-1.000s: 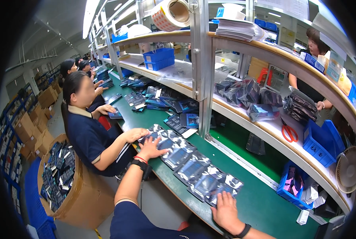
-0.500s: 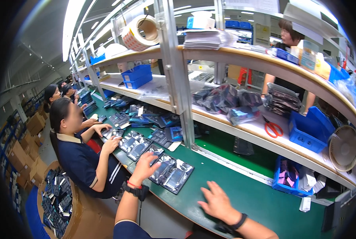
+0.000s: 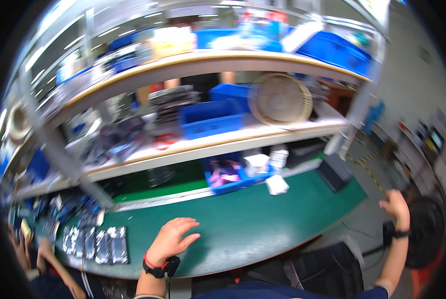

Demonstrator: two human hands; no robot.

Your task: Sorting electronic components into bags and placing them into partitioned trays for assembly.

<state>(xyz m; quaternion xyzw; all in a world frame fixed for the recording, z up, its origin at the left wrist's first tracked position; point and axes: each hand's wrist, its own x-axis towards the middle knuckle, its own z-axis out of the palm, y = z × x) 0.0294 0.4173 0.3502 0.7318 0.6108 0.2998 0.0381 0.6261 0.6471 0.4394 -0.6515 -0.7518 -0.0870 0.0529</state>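
Note:
My left hand hovers over the green table with its fingers and thumb apart and nothing in it. To its left, several flat dark items in clear, shiny bags lie in a row on the table; motion blur hides their details. My right hand is held out beyond the table's right end, next to a black floor fan. Its thumb stands apart from the fingers, and no object shows in it. Both wrists wear dark bands.
A blue bin with pink pieces and white cards sits at the table's back. On the shelf above are another blue bin, red scissors and a round fan. A co-worker's arm reaches in at the left.
The view has swung right, bringing in the table's right end and the floor fan. My left hand has left the bagged items; my right hand has moved right, off the table.

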